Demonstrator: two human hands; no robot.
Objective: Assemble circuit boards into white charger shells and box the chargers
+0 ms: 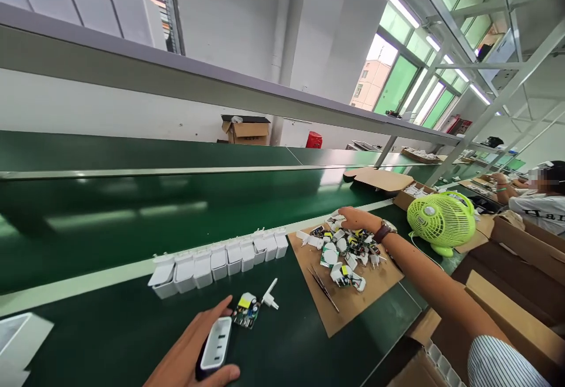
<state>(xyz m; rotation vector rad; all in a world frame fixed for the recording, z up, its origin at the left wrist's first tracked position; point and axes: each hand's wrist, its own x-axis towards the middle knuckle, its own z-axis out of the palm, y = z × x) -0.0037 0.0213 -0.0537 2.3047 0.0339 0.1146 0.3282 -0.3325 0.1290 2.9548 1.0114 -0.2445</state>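
My left hand [194, 346] is at the bottom centre, thumb and fingers round a white charger housing [217, 340] with slots in its face. Just beyond its fingertips lies a small circuit board [247, 309] with a yellow-topped part. Beside that board is a white plug piece [270, 295] with a thin stem. My right hand [358, 220] reaches over the far edge of a pile of circuit boards and white plug parts [339, 246], fingers closed and pointing down; what they grip is hidden. The pile lies on a brown cardboard sheet [329, 319], with tweezers [323, 289] on its left side.
A row of white housings [219, 262] stands along the pale strip behind my left hand. A green fan [441, 222] and open cardboard boxes [521, 316] are at right. A white bin [26, 334] sits at far left. Another person [541, 199] works farther along.
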